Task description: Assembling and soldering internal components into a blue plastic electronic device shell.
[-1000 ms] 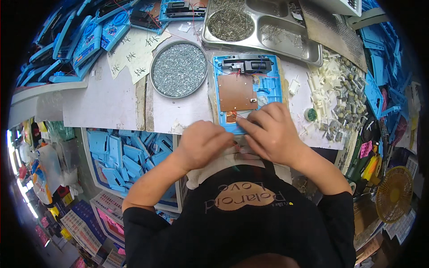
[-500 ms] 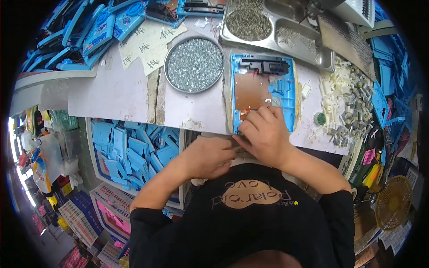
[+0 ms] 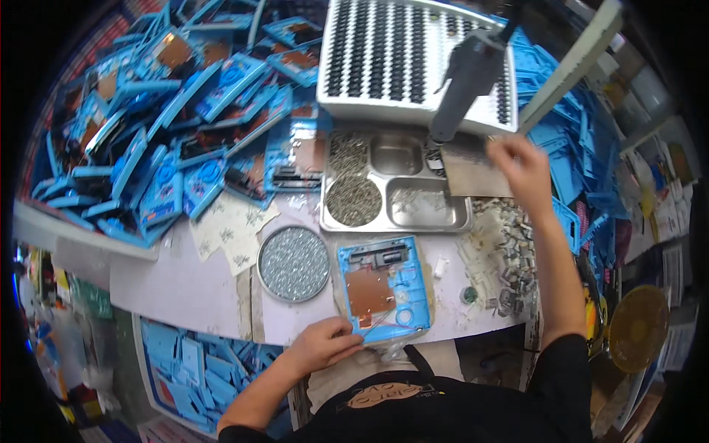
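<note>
A light blue plastic case (image 3: 410, 284) lies open on the work table, with a brown circuit board (image 3: 371, 292), a black part and thin wires inside. At its near left corner my left hand (image 3: 325, 345) has its fingers closed on the edge. My right hand (image 3: 523, 173) is raised at the far right, slightly blurred, beside a brown sheet (image 3: 476, 171). Its fingers are curled together, and what they hold, if anything, is too small to make out. A dark grey electric screwdriver (image 3: 469, 81) hangs left of that hand, above a metal compartment tray (image 3: 396, 223) of small screws.
A round dish (image 3: 294, 263) of shiny small metal pieces stands left of the case. Blue cases (image 3: 214, 96) pile up at the far left. A white foam tray (image 3: 413, 111) holds rows of black parts. Small white and grey pieces (image 3: 502, 258) lie at the right; a bin (image 3: 192, 369) stands below.
My right hand has left the case and moved far and right to the brown sheet. My left hand has come to the case's near left corner. The view has shifted, showing more of the far side.
</note>
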Demonstrator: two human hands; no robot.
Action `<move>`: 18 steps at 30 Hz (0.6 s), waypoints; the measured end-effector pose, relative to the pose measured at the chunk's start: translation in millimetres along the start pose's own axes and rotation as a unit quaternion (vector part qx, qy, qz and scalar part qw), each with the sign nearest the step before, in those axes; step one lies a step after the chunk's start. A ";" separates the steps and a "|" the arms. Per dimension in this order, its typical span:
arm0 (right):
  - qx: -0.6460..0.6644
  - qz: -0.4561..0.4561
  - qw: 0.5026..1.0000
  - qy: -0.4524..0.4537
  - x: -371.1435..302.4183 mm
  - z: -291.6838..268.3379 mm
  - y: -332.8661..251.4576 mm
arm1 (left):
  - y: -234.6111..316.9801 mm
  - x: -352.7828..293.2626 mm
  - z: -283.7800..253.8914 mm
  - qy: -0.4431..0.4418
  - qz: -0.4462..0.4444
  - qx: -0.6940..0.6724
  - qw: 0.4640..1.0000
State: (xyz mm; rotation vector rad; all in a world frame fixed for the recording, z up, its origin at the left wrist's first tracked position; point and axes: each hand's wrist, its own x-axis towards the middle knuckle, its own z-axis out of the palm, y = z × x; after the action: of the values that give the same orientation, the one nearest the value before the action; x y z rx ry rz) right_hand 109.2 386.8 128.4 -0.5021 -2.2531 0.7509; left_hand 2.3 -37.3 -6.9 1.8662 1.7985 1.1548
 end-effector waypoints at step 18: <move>-0.156 -0.143 0.967 0.140 260.7 -8.7 172.2 | -6.4 7.9 -5.2 -0.031 -0.051 -0.047 0.997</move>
State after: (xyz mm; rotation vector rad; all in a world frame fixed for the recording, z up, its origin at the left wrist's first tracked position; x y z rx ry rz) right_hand -38.8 661.1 152.6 -0.3868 -2.1184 0.1645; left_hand -6.7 -30.4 -5.5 1.7172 1.7530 1.1119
